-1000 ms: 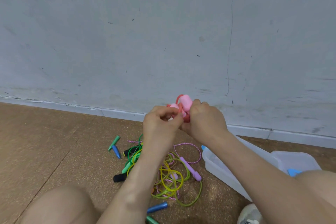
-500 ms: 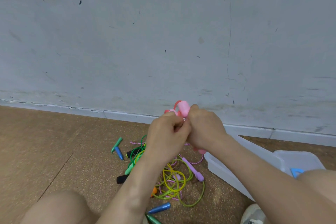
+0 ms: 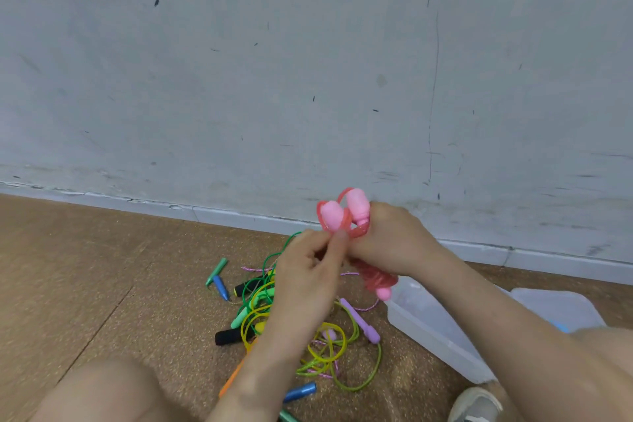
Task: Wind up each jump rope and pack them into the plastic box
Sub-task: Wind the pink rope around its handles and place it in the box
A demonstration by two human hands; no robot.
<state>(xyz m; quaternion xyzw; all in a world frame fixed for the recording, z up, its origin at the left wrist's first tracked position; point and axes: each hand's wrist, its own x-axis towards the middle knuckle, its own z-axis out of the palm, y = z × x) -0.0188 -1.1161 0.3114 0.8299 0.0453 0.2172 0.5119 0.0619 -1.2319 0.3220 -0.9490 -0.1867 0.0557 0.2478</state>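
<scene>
- The loose ropes [image 3: 318, 343] lie tangled on the floor, not yet wound.
- The left hand [image 3: 310, 271] pinches the cord of the pink jump rope [image 3: 334, 216] just below its handles.
- The right hand [image 3: 394, 243] is curled round the wound pink bundle, held above the floor.
- Step in hand, as judged: securing the final turn.
- The plastic box [image 3: 438, 339] sits on the floor at right; the next move calls for keeping the coil tight while lowering it in.

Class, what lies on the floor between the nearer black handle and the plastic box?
The head view shows loose yellow-green rope loops and a purple handle lying between the nearer black handle and the plastic box.
</scene>
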